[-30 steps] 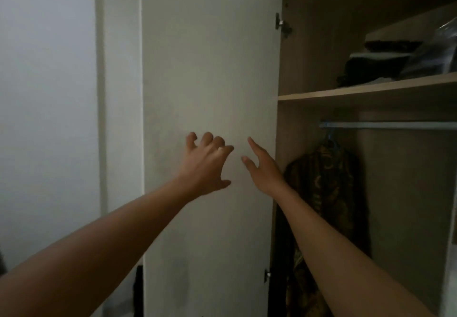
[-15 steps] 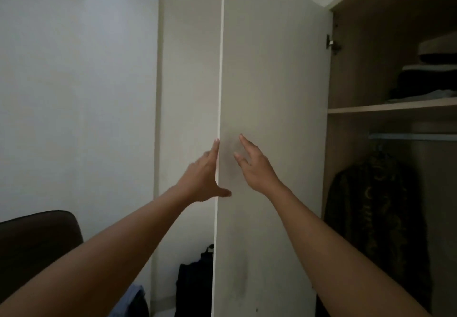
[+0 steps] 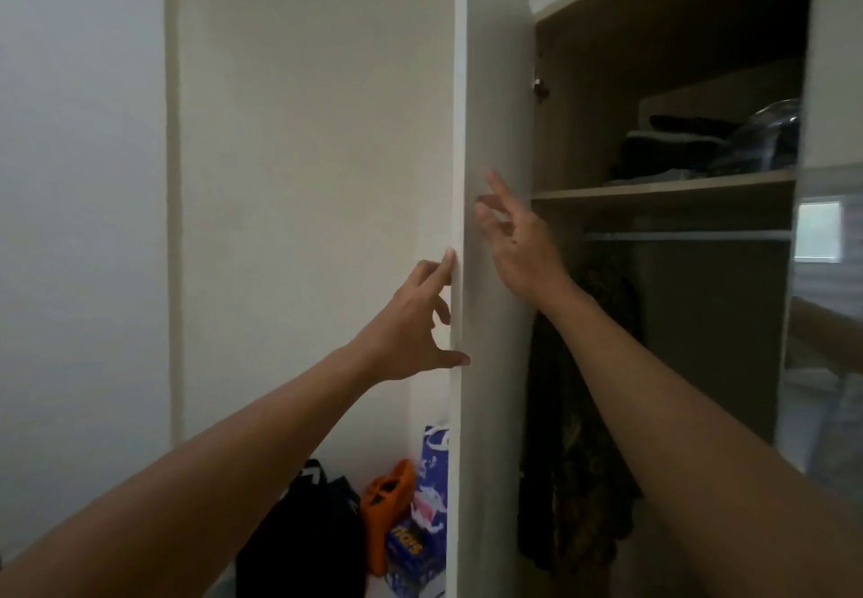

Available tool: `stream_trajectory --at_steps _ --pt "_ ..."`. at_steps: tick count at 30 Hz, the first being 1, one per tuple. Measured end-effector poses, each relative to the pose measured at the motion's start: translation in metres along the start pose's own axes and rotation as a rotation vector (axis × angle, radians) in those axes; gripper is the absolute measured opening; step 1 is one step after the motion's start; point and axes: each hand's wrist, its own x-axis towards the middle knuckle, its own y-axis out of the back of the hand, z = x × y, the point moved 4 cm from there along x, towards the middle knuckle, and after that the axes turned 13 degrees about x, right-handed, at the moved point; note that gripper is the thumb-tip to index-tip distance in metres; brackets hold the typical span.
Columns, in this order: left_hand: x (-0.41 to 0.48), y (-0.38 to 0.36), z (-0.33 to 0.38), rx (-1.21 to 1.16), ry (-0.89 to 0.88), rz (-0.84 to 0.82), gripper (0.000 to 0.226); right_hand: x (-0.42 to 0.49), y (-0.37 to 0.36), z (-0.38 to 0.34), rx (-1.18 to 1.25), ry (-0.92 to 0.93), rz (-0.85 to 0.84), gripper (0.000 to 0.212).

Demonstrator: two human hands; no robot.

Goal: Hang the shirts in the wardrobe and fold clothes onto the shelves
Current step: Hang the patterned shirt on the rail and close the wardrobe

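Head view: at the frame's centre a left hand (image 3: 406, 326), fingers loosely spread, touches index tip and thumb to the edge of the open wardrobe door (image 3: 495, 84). At 3 o'clock the right hand (image 3: 518, 247) is splayed beside the door's inner face. A dark patterned shirt (image 3: 583, 457) hangs at 5 o'clock under the rail (image 3: 691, 236). Folded clothes (image 3: 668, 149) sit on the shelf (image 3: 663, 189) at 2 o'clock.

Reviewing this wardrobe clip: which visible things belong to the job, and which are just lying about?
Part of the job:
- wardrobe door, left hand at its edge, right hand by its inner face
- shelf with folded clothes
- rail and hanging shirt

Lying about, low left of the door:
- black bag
- orange item
- blue packaging
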Motion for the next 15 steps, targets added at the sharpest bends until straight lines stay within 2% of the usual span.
stream_trajectory --at_steps 6,10,15 --pt "0.035 -0.038 0.075 -0.128 -0.226 0.031 0.124 -0.018 0.083 -0.024 -0.271 0.033 0.057 0.074" --pt "0.059 -0.07 0.125 -0.199 -0.238 0.076 0.119 -0.042 0.137 -0.008 -0.547 -0.113 0.076 0.08" --pt "0.088 -0.117 0.175 -0.206 -0.272 0.121 0.116 -0.07 0.195 0.015 -0.752 -0.268 0.07 0.08"
